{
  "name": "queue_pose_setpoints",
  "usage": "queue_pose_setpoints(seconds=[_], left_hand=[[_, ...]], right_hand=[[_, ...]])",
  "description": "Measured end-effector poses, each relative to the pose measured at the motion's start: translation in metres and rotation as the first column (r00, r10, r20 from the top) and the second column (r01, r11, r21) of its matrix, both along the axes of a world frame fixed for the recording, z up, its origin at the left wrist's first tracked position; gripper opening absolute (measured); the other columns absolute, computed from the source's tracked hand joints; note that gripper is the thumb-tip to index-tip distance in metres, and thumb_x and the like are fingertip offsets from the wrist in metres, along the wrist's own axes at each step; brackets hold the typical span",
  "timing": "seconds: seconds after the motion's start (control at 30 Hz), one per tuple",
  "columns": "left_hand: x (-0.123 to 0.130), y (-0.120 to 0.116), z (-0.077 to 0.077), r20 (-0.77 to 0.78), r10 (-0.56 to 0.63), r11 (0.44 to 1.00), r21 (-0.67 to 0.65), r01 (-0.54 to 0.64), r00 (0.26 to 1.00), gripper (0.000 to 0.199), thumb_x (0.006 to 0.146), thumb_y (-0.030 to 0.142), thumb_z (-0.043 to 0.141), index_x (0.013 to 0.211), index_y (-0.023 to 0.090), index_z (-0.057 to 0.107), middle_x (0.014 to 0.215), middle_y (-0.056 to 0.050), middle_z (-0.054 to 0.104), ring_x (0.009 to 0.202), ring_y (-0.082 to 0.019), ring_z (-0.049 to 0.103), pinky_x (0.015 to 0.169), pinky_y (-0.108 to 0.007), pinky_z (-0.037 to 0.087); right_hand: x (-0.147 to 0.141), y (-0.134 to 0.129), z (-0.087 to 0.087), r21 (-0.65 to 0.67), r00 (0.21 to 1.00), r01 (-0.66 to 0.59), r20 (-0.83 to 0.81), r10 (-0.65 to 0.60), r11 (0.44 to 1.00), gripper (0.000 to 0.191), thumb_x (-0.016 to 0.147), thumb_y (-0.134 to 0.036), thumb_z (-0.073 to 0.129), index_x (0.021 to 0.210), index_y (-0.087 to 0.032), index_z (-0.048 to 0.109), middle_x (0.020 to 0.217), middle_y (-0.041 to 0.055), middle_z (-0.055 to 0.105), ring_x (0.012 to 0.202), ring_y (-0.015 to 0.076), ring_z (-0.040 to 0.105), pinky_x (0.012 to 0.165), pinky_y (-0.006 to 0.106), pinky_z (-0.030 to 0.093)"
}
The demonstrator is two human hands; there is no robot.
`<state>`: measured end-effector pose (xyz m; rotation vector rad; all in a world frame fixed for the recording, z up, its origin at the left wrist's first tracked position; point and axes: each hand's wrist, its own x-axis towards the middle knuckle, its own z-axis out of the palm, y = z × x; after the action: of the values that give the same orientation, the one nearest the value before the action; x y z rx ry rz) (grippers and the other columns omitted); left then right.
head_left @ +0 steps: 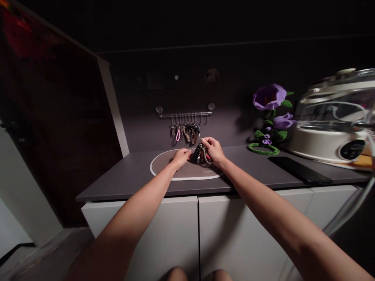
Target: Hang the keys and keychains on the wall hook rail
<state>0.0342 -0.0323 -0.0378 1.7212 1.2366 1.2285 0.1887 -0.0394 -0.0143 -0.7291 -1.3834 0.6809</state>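
Note:
A bunch of keys (200,154) with dark and red pieces and a braided cord hangs just above the oval mat. My right hand (213,151) is closed, pinching it near its top. My left hand (181,158) is beside the bunch on its left, low over the mat, with fingers curled together; what they hold, if anything, is hidden. Right behind the hands, a clear hook rail (186,114) on the wall carries several hanging keys (183,130) and a pink strap (178,134).
The grey-brown oval mat (164,166) with a white rim lies on the dark counter (117,181). To the right are purple flowers (269,97) with a green ring base (263,149), a black phone-like slab (300,169) and a white appliance (316,144) with a clear upper part. White cabinet doors (164,234) stand below.

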Motion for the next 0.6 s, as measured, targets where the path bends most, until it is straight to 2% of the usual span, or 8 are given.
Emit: queue_pose_setpoints(seconds=[0.13, 0.27, 0.37, 0.6], left_hand=[[0.001, 0.000, -0.001, -0.248, 0.121, 0.952, 0.303, -0.042, 0.961, 0.028, 0.083, 0.031, 0.039, 0.066, 0.015, 0.054, 0.062, -0.002, 0.057, 0.060, -0.012, 0.050, 0.057, -0.023, 0.037], [0.003, -0.001, 0.001, -0.316, 0.261, 0.880, 0.466, -0.091, 0.912, 0.030, 0.086, 0.031, 0.034, 0.064, 0.017, 0.049, 0.065, -0.002, 0.056, 0.063, -0.012, 0.048, 0.060, -0.024, 0.034], [0.004, 0.000, 0.001, -0.324, 0.331, 0.852, 0.507, -0.133, 0.886, 0.028, 0.087, 0.031, 0.032, 0.067, 0.018, 0.046, 0.066, -0.001, 0.054, 0.064, -0.012, 0.048, 0.061, -0.023, 0.032], [0.007, 0.001, 0.000, -0.301, 0.274, 0.887, 0.447, -0.118, 0.913, 0.027, 0.088, 0.031, 0.030, 0.068, 0.019, 0.043, 0.064, 0.000, 0.053, 0.063, -0.012, 0.050, 0.062, -0.023, 0.032]], right_hand=[[0.002, 0.000, 0.008, -0.035, 1.000, 0.005, -0.010, -0.005, 0.999, 0.037, 0.061, -0.051, 0.064, 0.069, -0.016, 0.057, 0.062, -0.0018, 0.053, 0.056, 0.0087, 0.045, 0.056, 0.023, 0.037], [0.004, 0.004, 0.021, -0.061, 1.000, 0.011, -0.025, -0.012, 0.998, 0.038, 0.058, -0.050, 0.066, 0.068, -0.015, 0.057, 0.059, -0.0019, 0.054, 0.053, 0.0086, 0.045, 0.054, 0.023, 0.037], [0.006, 0.012, 0.032, -0.071, 0.998, 0.023, -0.049, -0.027, 0.997, 0.038, 0.057, -0.051, 0.066, 0.067, -0.015, 0.056, 0.056, -0.0019, 0.054, 0.050, 0.0086, 0.044, 0.050, 0.023, 0.036], [0.013, 0.046, 0.062, -0.106, 0.986, 0.112, -0.110, -0.124, 0.988, 0.034, 0.058, -0.048, 0.065, 0.062, -0.016, 0.055, 0.046, -0.0034, 0.048, 0.041, 0.0082, 0.040, 0.044, 0.023, 0.031]])
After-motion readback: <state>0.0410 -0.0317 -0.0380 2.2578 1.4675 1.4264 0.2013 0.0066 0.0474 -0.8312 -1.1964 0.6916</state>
